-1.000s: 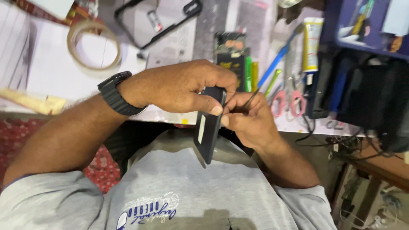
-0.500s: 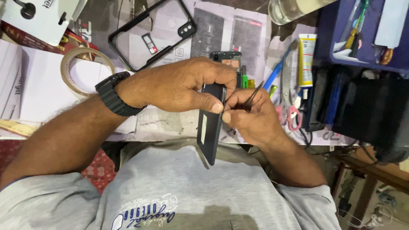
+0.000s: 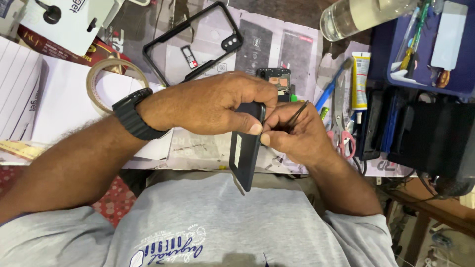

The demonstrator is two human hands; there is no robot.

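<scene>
Cluttered worktop point(image 3: 198, 148) behind: clear phone case point(image 3: 193, 42), tape roll point(image 3: 106, 84), scissors point(image 3: 344, 118), glue tube point(image 3: 360, 74). Left hand point(image 3: 213, 106) clamped on upper end of dark phone point(image 3: 246, 148), held edge-on over lap, long axis running top to bottom. Right hand point(image 3: 297, 133) just right of phone, touching left thumb, pinching thin tweezers point(image 3: 297, 114) with tips toward phone's upper right edge.
</scene>
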